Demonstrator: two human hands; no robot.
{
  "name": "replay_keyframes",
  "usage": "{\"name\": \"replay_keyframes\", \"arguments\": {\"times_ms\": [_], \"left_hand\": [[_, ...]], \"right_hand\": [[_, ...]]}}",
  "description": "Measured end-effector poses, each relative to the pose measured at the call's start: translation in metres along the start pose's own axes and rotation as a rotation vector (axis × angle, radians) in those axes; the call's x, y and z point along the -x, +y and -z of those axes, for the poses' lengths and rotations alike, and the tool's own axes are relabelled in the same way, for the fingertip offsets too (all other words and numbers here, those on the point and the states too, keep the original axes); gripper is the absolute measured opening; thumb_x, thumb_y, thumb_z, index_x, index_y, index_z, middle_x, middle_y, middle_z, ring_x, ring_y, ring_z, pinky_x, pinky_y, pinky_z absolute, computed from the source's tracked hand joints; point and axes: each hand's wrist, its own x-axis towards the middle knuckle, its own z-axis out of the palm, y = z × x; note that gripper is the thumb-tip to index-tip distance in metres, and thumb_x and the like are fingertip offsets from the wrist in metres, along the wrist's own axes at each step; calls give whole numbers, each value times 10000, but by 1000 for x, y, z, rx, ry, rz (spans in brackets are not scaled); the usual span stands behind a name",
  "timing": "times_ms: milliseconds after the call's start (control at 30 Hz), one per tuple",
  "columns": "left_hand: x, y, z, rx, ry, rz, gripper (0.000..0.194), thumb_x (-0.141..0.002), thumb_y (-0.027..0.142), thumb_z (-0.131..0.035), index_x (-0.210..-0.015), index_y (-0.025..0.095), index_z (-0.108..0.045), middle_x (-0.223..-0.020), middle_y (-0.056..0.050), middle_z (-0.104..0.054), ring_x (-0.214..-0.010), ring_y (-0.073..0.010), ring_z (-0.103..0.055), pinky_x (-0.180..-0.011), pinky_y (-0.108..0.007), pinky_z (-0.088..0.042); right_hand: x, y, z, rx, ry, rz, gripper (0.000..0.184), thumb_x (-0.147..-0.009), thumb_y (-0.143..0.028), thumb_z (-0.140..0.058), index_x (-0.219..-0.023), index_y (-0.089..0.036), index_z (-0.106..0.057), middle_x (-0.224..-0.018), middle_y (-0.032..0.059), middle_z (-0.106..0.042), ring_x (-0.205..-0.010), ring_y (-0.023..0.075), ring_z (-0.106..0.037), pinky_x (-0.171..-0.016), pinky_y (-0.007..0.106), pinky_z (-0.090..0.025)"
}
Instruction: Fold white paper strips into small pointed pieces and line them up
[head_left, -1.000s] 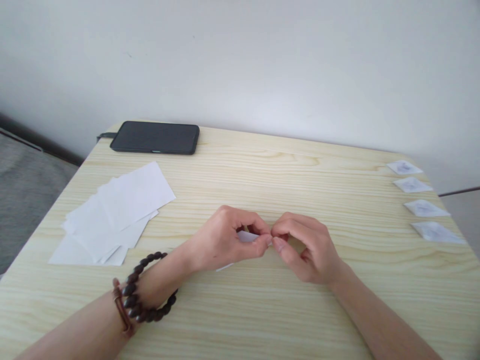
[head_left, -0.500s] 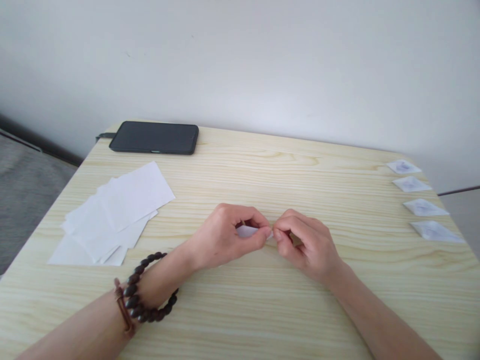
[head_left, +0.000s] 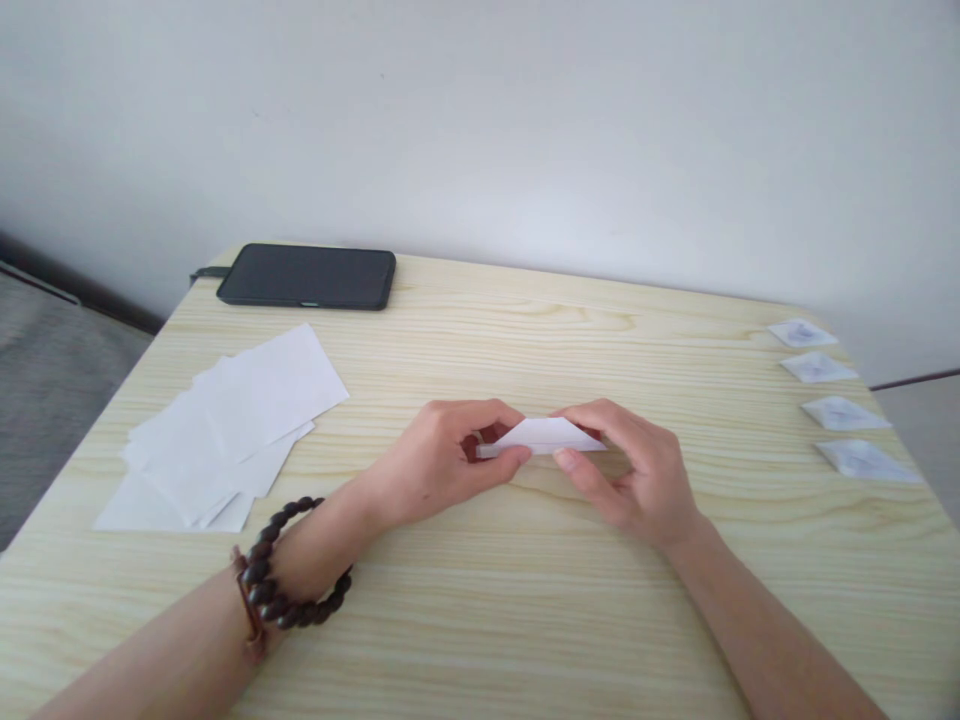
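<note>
Between my two hands is a small folded piece of white paper (head_left: 546, 434), held just above the table, with slanted ends and a straight lower edge. My left hand (head_left: 450, 455) is closed on its left part, thumb in front and fingers behind. My right hand (head_left: 634, 465) grips the right part, its thumb at the lower edge and its index finger along the top. The fingertips behind the paper are hidden. A dark beaded bracelet (head_left: 262, 570) and a brown cord circle my left wrist.
Loose white paper sheets (head_left: 277, 390) lie overlapping at the left. A black phone (head_left: 307, 276) with a cable rests at the back left of the wooden table (head_left: 480, 620). Several folded paper boats (head_left: 855, 412) stand in a column near the right edge. Behind rises a white wall (head_left: 525, 130).
The folded paper, mostly hidden in my left hand before, now shows between both hands. My right hand has opened from a tight pinch and moved slightly right onto the paper's right part.
</note>
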Motion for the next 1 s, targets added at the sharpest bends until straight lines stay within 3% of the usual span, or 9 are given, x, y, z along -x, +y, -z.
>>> {"name": "replay_keyframes", "arguments": {"times_ms": [67, 133, 233, 467, 867, 1000], "left_hand": [[-1, 0, -1, 38, 73, -5, 121, -800, 249, -662, -875, 154, -655, -736, 17, -645, -577, -60, -540, -466, -124, -437], [-1, 0, -1, 110, 162, 1, 146, -802, 272, -678, -865, 148, -637, -770, 4, -660, -597, -71, -579, -484, -133, -491], [-1, -2, -2, 180, 251, -35, 158, -820, 301, -674, -840, 146, -650, -781, -9, -675, -615, -90, -620, -508, -157, -555], [4, -5, -2, 107, 275, -247, 28, -830, 176, -660, -845, 154, -652, -851, -23, -728, -713, -109, -681, -595, -172, -592], [5, -2, -1, -163, 318, -343, 43, -824, 162, -677, -859, 177, -658, -807, 21, -735, -659, -73, -674, -611, -133, -556], [5, -4, -1, -230, 326, -446, 68, -835, 129, -663, -872, 182, -643, -850, 19, -747, -689, -72, -686, -603, -129, -541]], "right_hand": [[0, -1, -2, 36, 20, 8, 33, -844, -187, -582, -868, -195, -602, -709, 1, -658, -599, 119, -593, -554, 233, -470], [0, 0, -1, 75, 57, -38, 49, -841, -177, -576, -803, -202, -592, -637, -19, -630, -538, 108, -570, -509, 220, -451], [2, 3, -1, 84, 84, -74, 32, -817, -183, -604, -828, -213, -597, -678, -14, -672, -571, 123, -617, -521, 221, -478], [4, 2, -6, -136, -2, 53, 190, -822, -93, -616, -960, -222, -597, -973, 37, -742, -861, 150, -708, -732, 251, -561], [5, -2, -6, -49, 73, 74, 169, -809, -81, -633, -925, -204, -645, -883, 26, -765, -793, 149, -729, -694, 227, -577], [5, -3, -7, -28, 78, 52, 136, -811, -99, -634, -873, -218, -650, -877, 13, -769, -774, 149, -734, -669, 222, -581]]}}
